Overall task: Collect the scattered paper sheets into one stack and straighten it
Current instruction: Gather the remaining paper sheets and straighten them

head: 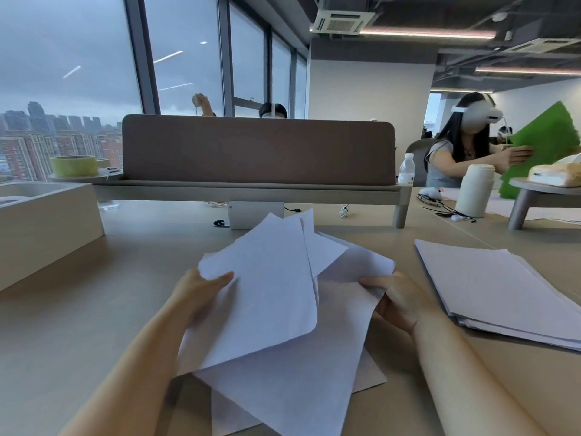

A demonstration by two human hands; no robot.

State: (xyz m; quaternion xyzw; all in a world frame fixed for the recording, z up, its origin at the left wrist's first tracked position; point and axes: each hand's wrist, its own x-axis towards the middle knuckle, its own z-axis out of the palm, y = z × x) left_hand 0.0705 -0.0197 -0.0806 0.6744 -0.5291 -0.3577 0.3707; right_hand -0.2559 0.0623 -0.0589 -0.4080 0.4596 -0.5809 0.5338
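Two bare forearms reach forward from the bottom of the frame, angled toward each other. The left hand has its thumb stretched flat toward the right, the other fingers out of sight, its grip closed in a pinch. The right hand is turned palm inward, thumb pointing left and fingers curled, likewise clamped. Both wrists are held almost level

Open-plan office, high floor: shared desk w/ fabric divider screen, full-height windows over city towers, ceiling AC cassette, co-worker seated at adj. desk.
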